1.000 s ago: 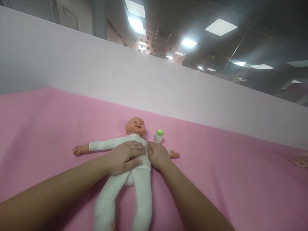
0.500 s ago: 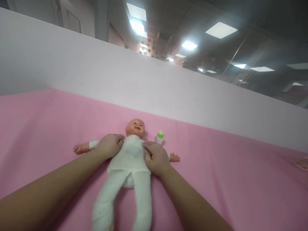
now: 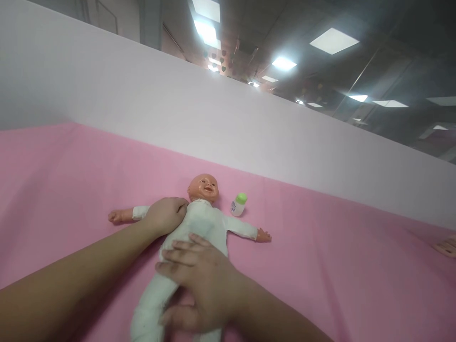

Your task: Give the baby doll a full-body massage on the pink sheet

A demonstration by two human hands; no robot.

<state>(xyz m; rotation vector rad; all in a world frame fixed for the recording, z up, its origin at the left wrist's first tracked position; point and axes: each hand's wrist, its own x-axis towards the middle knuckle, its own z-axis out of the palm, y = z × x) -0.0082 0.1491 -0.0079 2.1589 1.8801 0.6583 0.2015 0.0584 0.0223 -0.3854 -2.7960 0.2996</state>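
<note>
A baby doll in a white suit lies on its back on the pink cloth, arms spread, head toward the white wall. My left hand rests closed over the doll's shoulder and upper arm on the left side. My right hand lies flat with fingers spread across the doll's belly and upper legs, hiding most of the legs. A small white bottle with a green cap stands on the cloth just right of the doll's head, apart from both hands.
A white partition wall runs along the far edge of the pink cloth. At the far right edge a small skin-coloured object lies on the cloth, too cut off to identify. Ceiling lights show above the wall.
My right hand has slid from the doll's right side and arm down onto its belly and legs, uncovering that arm. My left hand moved earlier from the chest to the doll's shoulder.
</note>
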